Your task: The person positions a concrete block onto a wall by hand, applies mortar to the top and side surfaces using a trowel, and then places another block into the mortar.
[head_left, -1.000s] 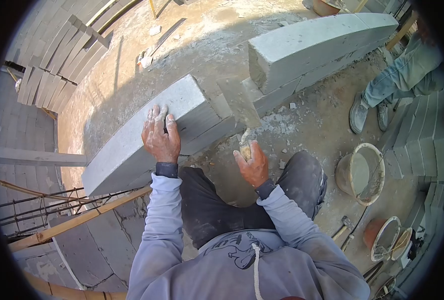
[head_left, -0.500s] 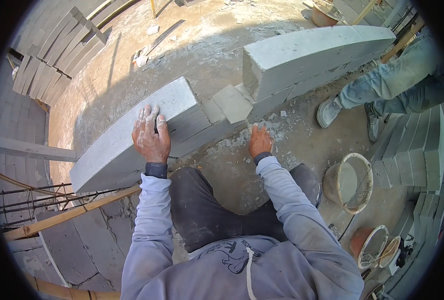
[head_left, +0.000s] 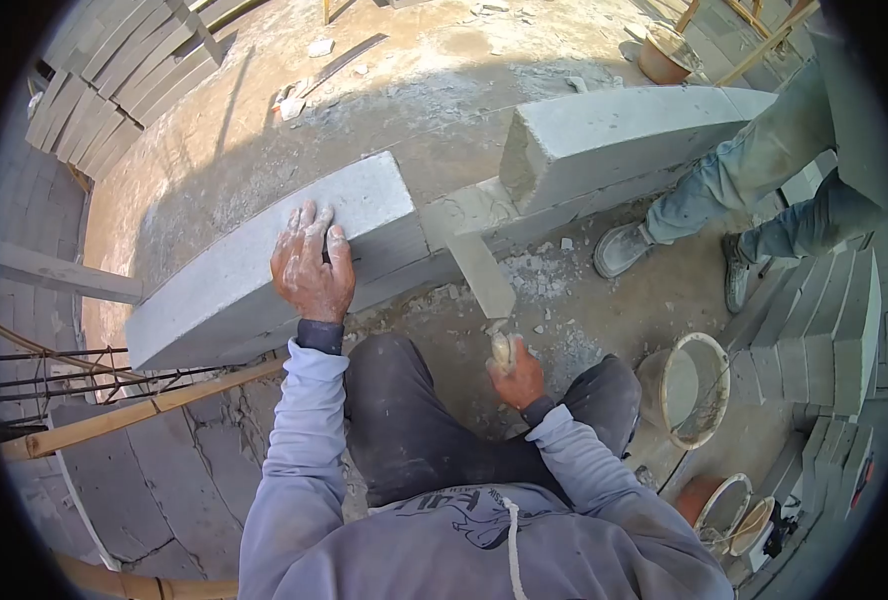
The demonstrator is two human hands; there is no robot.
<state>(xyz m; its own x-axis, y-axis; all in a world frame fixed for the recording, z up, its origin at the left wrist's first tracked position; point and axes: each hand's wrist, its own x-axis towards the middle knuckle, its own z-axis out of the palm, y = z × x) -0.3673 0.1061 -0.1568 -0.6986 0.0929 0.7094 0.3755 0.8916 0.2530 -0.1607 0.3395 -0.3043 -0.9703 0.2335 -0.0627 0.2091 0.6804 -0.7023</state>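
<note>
upper blocks stand on the near-left [head_left: 374,205] and far-right [head_left: 624,140] of the wall; the gap between remains unfilled, its ledge smeared with mortar [head_left: 472,207]. the left hand [head_left: 312,268] lies open on the left block; the right hand [head_left: 517,375] grips the trowel [head_left: 483,278] at the gap's near edge.

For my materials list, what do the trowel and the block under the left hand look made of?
Trowel: thin, flat, dull grey blade, probably steel; the pale handle could be wood.
Block under the left hand: likely aerated concrete, matte light grey, with chalky, faintly pitted faces.
</note>
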